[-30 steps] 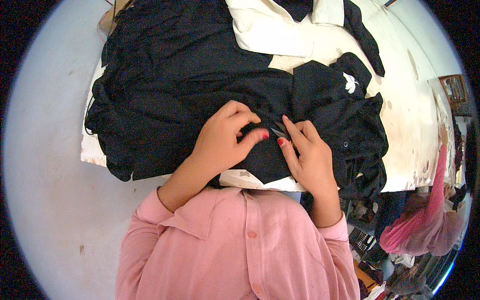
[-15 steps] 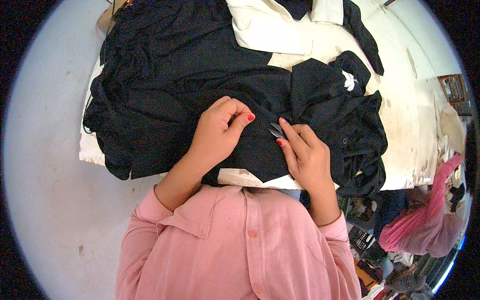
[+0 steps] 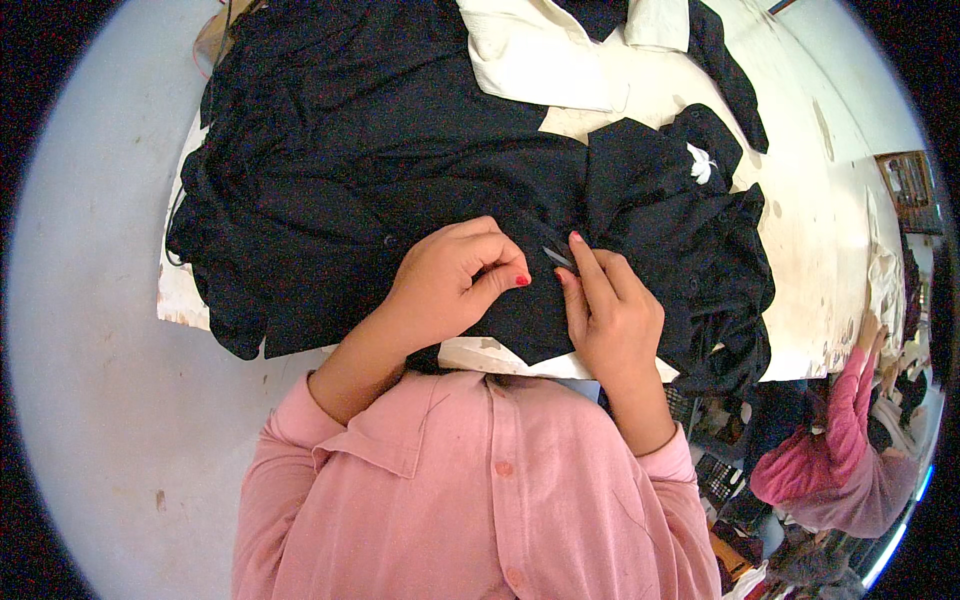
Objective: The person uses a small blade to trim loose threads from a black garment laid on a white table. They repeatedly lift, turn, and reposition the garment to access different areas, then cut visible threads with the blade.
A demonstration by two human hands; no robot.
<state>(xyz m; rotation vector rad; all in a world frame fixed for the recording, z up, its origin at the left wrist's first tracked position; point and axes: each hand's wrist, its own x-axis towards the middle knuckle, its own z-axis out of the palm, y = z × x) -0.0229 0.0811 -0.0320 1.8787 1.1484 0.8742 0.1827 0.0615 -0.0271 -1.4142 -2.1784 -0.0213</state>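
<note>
Black buttoned garments [image 3: 300, 200] lie rumpled over the pale table. Above the nearest one, my left hand [image 3: 455, 275] is pinched, thumb pressed to the fingers; whatever it may hold is too small to make out. My right hand [image 3: 612, 305] grips small thread snips [image 3: 557, 258] between thumb and fingers. Their metal blades point up and left, a short way from my left fingertips, and look nearly together. The rest of the snips is hidden in the palm. A dark button [image 3: 390, 241] shows on the cloth left of my left hand.
White cloth pieces [image 3: 535, 60] lie at the table's far side. A small white scrap [image 3: 701, 163] rests on the black cloth at the right. The pale tabletop [image 3: 800, 260] extends rightward. Beyond it, a person in a pink top [image 3: 825, 465] bends near crates and cloth.
My left hand has shifted right and slightly nearer me, closer to the snips, uncovering the button. The snips' blades have drawn together. The person at the right has moved their arms.
</note>
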